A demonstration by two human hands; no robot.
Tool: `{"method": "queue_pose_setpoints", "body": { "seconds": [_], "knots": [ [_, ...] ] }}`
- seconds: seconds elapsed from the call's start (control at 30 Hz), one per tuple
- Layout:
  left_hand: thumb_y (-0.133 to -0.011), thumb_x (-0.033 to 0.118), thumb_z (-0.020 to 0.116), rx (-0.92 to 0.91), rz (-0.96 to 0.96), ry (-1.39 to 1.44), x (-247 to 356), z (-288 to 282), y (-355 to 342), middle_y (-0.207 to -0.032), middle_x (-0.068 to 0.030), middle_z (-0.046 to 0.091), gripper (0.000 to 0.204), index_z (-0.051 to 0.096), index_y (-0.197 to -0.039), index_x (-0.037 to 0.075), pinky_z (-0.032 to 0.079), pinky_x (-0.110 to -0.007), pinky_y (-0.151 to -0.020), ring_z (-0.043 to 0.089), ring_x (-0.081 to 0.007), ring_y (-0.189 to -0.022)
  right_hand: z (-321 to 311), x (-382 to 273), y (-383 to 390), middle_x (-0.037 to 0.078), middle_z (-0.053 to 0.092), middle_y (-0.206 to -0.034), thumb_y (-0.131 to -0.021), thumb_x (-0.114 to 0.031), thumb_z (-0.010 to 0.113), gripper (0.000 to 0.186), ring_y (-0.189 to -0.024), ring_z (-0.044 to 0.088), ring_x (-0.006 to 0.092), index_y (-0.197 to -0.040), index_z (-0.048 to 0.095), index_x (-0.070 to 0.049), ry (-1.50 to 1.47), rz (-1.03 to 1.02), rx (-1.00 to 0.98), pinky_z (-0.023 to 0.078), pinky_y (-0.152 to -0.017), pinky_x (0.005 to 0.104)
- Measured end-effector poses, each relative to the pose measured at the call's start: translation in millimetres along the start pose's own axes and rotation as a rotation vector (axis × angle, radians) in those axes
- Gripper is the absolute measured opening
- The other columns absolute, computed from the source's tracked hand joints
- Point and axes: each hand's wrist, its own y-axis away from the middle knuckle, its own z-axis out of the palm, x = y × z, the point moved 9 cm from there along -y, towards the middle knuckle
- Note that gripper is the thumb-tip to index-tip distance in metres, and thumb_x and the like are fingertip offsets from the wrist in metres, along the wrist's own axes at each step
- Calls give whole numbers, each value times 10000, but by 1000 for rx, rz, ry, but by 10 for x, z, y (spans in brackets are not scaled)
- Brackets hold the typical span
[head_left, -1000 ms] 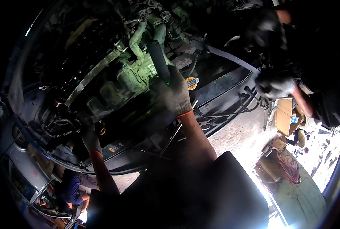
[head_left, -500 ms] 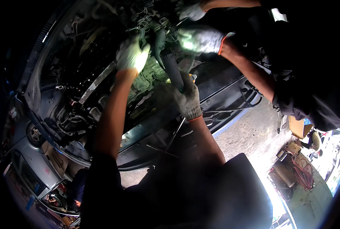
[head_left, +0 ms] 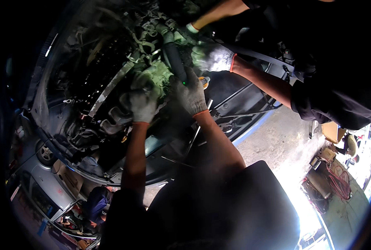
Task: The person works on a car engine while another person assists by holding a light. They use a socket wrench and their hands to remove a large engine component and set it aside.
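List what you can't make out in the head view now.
In the head view:
Left hand: fingers dark and blurred; whether it grips anything is unclear.
Black work light: its own casing hides the lit side; the right hand covers its lower end.
Co-worker's farther hand: fingers lost in shadow.
Person at lower left: too small and dark to tell their action.

The scene is mostly dim, with black corners. A greenish glow lights the engine [head_left: 157, 74] around a dark handheld lamp [head_left: 175, 59]; a co-worker's glove [head_left: 214, 57] catches whiter light. Harsh glare washes out the floor [head_left: 272, 139] at right. The left hand [head_left: 141, 105] looks slightly blurred; the gray car [head_left: 48, 185] bends along the rim.
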Motion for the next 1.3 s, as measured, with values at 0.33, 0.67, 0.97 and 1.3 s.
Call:
{"method": "queue_pose_setpoints", "body": {
  "seconds": [0.33, 0.67, 0.97, 1.3],
  "knots": [
    [-798, 184, 709, 323, 498, -458, 616, 120, 191, -1290, -191, 547, 382, 627, -1145, 48, 407, -543, -1036, 519, -395, -1217, 82, -193, -119, 142, 681, -883, -844, -228, 719, 425, -793, 636, 184, -1175, 599, 9, 186, -108, -43, 516, -753, 334],
    [-793, 225, 663, 423, 490, -575, 403, 294, 191, -1200, -120, 566, 273, 640, -1028, 88, 425, -563, -1002, 527, -363, -1206, -2, 116, -369, 176, 699, -906, -813, -270, 746, 445, -787, 672, 270, -1168, 626, -29, 231, -83, -122, 522, -738, 358],
    [-767, 234, 666, 426, 479, -584, 405, 295, 241, -1273, -94, 530, 348, 613, -1093, 124, 395, -568, -1010, 476, -353, -1258, 4, -300, -196, 171, 661, -779, -799, -334, 722, 354, -751, 656, 378, -1015, 637, -67, 537, -405, -246, 516, -643, 430],
    [-668, 223, 753, 376, 473, -570, 374, 348, 239, -1289, -102, 488, 516, 584, -1149, 147, 389, -625, -992, 467, -398, -1243, -51, -195, -196, 143, 647, -686, -784, -476, 685, 406, -663, 657, 364, -935, 648, -101, 738, -572, -91, 511, -576, 457]
  ]
}}
